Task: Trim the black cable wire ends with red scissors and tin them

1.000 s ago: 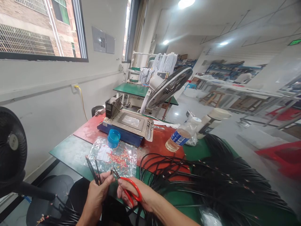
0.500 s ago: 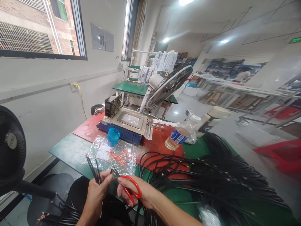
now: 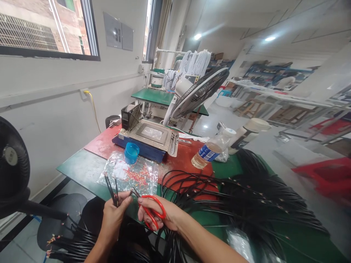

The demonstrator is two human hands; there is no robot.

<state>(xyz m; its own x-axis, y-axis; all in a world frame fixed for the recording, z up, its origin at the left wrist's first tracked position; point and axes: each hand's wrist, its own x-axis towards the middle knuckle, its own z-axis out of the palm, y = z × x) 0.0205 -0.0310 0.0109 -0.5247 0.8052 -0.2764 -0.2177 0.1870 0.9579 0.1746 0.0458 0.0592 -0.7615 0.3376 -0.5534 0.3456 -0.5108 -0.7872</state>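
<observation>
Red scissors [image 3: 148, 212] have opened wider, gripped in right hand [image 3: 168, 214] beside black cables [image 3: 110, 188] clamped in left hand [image 3: 116, 212].

Left hand [image 3: 116, 212] grips upright black cables [image 3: 111, 188], bare ends up. Right hand [image 3: 153, 212] holds red-handled scissors [image 3: 153, 210], blades open, tips near left fingertips. Beyond hands, on counter [image 3: 79, 170]: clear plastic bag [image 3: 109, 175] with red and yellow scraps [image 3: 137, 175] on it, blue cup [image 3: 132, 153] at bag's far edge, hot-plate-like device [image 3: 150, 137] behind cup. To right, labelled bottle [image 3: 210, 151] stands near heap of black cables [image 3: 260, 197]. White fan [image 3: 201, 93] beyond device.
</observation>
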